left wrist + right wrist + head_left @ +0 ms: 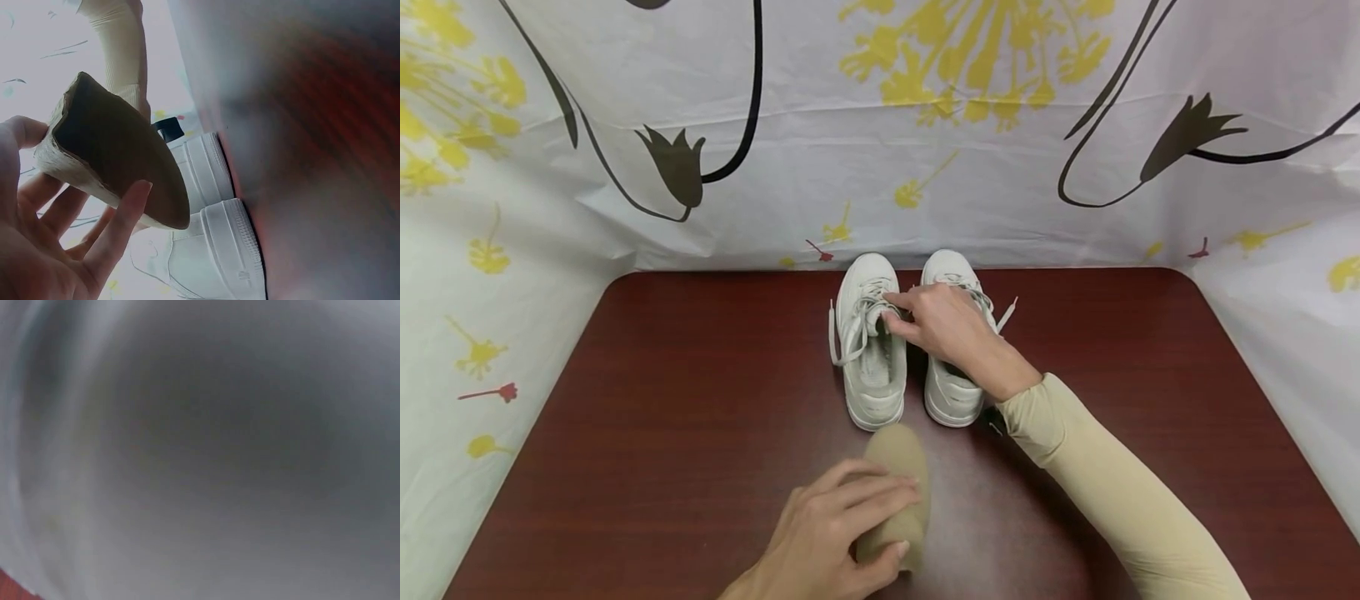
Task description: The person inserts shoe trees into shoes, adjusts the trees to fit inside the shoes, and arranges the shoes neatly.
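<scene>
Two white lace-up sneakers stand side by side, toes pointing away: the left sneaker [875,400] and the right sneaker [953,402]. Between fingers and thumb my left hand [831,517] holds a tan, hollow, molded shoe insert [897,454], just behind the left sneaker's heel. The left wrist view shows the open dark inside of the insert [119,137]. Reaching across the right sneaker, my right hand [947,321] pinches the left sneaker near its tongue and laces; the exact contact is small. The right wrist view holds only a blurred, pale grey surface close up.
Both sneakers rest on a dark red-brown wooden table [700,400]. A white sheet [820,192] with printed flowers hangs behind the table and along both sides. Loose laces stick out beside the sneakers. A small black object [994,421] shows under the right sleeve.
</scene>
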The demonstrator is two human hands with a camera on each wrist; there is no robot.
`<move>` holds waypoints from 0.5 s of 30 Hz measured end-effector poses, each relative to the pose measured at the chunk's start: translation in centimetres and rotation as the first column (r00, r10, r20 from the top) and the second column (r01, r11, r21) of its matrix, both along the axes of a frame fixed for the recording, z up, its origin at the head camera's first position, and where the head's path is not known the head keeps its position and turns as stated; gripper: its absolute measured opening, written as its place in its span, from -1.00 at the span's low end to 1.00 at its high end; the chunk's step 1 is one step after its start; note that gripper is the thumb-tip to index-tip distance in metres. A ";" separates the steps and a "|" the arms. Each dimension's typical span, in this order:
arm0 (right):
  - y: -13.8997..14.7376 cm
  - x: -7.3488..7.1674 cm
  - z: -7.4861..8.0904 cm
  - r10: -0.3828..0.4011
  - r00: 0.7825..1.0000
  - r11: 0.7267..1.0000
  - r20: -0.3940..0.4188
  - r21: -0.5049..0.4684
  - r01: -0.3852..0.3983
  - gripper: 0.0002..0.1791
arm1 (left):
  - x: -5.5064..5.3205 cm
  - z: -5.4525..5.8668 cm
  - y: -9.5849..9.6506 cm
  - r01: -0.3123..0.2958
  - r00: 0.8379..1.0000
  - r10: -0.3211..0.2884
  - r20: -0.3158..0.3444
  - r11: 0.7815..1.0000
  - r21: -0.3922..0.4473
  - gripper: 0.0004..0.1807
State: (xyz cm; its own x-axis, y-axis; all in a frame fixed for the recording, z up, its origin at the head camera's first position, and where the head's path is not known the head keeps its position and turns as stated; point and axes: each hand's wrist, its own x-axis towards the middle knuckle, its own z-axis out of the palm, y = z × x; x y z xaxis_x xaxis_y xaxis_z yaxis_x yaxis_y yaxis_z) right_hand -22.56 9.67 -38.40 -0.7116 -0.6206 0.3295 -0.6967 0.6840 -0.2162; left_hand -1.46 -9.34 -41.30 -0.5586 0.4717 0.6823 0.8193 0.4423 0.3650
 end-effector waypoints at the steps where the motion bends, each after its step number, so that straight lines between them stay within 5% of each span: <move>1: 0.0 0.0 0.0 0.000 1.000 1.000 0.001 -0.001 0.000 -0.60 | 0.0 0.1 0.0 -0.004 1.000 0.004 -0.005 1.000 0.007 -0.61; 15: 0.1 0.0 0.1 -0.002 1.000 1.000 0.001 0.004 0.002 -0.60 | -0.5 1.4 0.2 -0.030 0.995 0.031 -0.098 1.000 0.009 -0.63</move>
State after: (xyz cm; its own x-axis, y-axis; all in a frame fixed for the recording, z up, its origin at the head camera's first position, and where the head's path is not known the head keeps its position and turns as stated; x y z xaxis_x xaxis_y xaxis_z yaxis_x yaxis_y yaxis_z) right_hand -22.55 9.74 -38.30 -0.7128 -0.6207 0.3266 -0.6954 0.6860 -0.2142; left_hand -1.96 -9.14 -39.88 -0.5027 0.4504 0.7378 0.8376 0.4649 0.2869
